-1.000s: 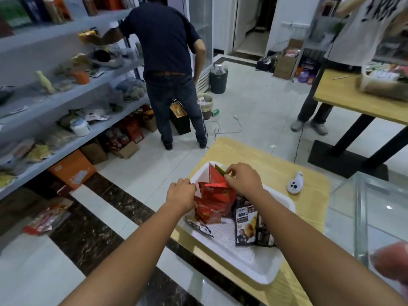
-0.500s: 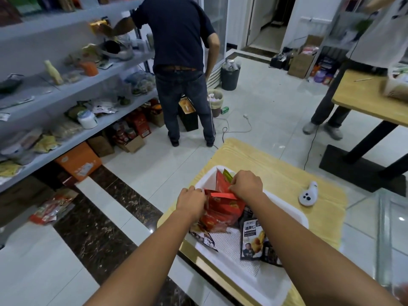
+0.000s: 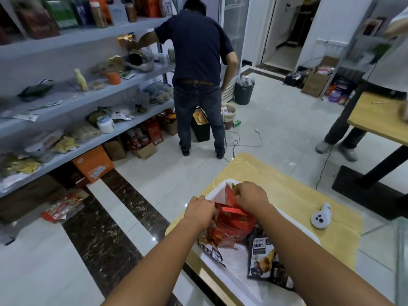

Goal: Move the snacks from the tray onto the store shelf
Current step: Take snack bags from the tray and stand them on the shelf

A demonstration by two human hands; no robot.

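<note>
A white tray (image 3: pixel 240 281) lies on a small wooden table (image 3: pixel 293 195) in front of me. Red snack bags (image 3: pixel 231 226) stand bunched at its far end. My left hand (image 3: pixel 199 212) grips their left edge. My right hand (image 3: pixel 251 197) pinches their tops from the right. A dark packet with yellow print (image 3: pixel 261 257) and another dark packet (image 3: pixel 212 250) lie flat in the tray. The grey store shelf (image 3: pixel 72 107) runs along the left wall, holding mixed goods.
A person in a dark shirt (image 3: pixel 198 69) stands at the shelf, reaching into it. Another person (image 3: pixel 344 133) stands by a second wooden table (image 3: pixel 379 120) at right. A white device (image 3: pixel 321 217) lies on my table. Boxes, bins and a red packet (image 3: pixel 64 206) sit on the floor.
The view has tilted up toward the shelf, so the tray sits lower in frame. Both hands stay on the red bags, drawing them together.
</note>
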